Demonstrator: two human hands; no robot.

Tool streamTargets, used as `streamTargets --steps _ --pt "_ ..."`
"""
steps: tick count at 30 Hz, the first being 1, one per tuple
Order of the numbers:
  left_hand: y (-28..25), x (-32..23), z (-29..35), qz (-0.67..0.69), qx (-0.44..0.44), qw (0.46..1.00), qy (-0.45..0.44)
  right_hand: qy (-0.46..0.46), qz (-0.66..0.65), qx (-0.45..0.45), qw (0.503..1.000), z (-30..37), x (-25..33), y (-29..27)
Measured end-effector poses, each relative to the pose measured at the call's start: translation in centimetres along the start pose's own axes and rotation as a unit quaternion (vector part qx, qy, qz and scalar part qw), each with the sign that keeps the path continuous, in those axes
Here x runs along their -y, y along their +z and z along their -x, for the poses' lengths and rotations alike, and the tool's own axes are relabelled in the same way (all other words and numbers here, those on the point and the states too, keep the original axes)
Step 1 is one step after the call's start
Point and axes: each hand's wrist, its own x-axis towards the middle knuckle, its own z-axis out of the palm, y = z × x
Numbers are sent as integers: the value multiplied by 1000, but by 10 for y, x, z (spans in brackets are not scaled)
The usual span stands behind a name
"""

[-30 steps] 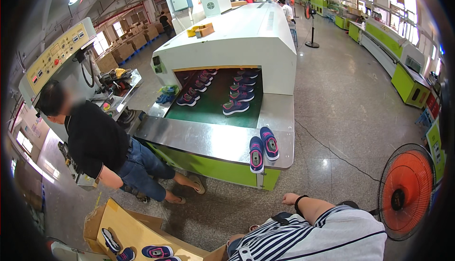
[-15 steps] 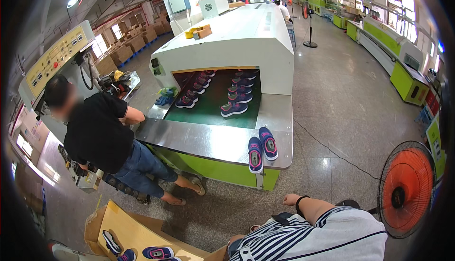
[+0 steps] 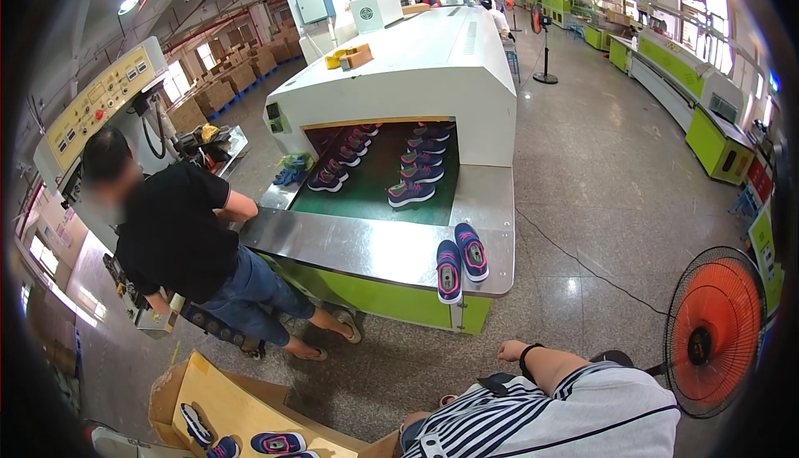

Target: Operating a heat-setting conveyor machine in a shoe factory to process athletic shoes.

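A pair of navy and pink shoes rests side by side on the near right corner of the metal table, openings upward. The right hand hangs just to the near right of that corner, apart from the shoes and seemingly holding nothing; its fingers are too small to tell how far they close. The left hand is out of view, so I cannot tell its state.

The left shoe seems to reach the near edge, so it would be wise to grip each shoe by its heel rather than nudge it. Keeping the pair together and the uppers uncrushed would be good handling.

Beyond the table, shoes in two rows stand on the green belt; a sleeve clear of that belt seems safest. A co-worker stands at the left, so wide arm swings that way are best avoided.
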Motion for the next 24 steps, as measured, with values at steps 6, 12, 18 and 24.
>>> streamTargets --steps 6,12,18,24 --pt "-35 125 60 109 -184 977 -12 16 -6 -11 1000 -7 -19 8" --pt "-62 229 111 233 -352 906 -38 5 -9 -7 1000 -8 -17 10" --pt "-85 270 119 341 -503 793 -52 -6 -28 -33 999 -4 -19 11" --pt "-80 280 103 368 -532 760 -59 -27 -21 -43 998 -15 -22 16"
